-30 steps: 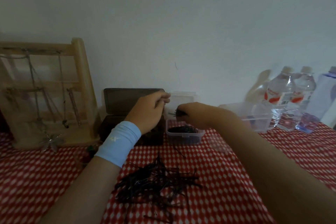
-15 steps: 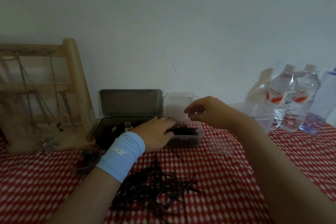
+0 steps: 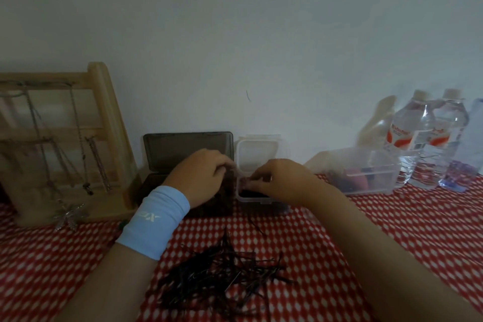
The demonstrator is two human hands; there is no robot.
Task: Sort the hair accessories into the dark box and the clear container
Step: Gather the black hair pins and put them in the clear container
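my left hand (image 3: 201, 178) covers most of the smoky dark plastic box (image 3: 188, 146) at the centre of the frame, so its contents stay hidden. whether my curled fingers hold anything there is too blurred to tell. my right hand (image 3: 279, 180) blocks the right part of the small clear plastic container (image 3: 257, 150); something dark lies inside, unreadable. the pale wooden jewellery stand (image 3: 104, 117) is cut by the left edge, a bluish bottle (image 3: 477, 138) by the right edge.

Single head-worn wide view, forward and down (close) onto table (image 3: 407, 230).
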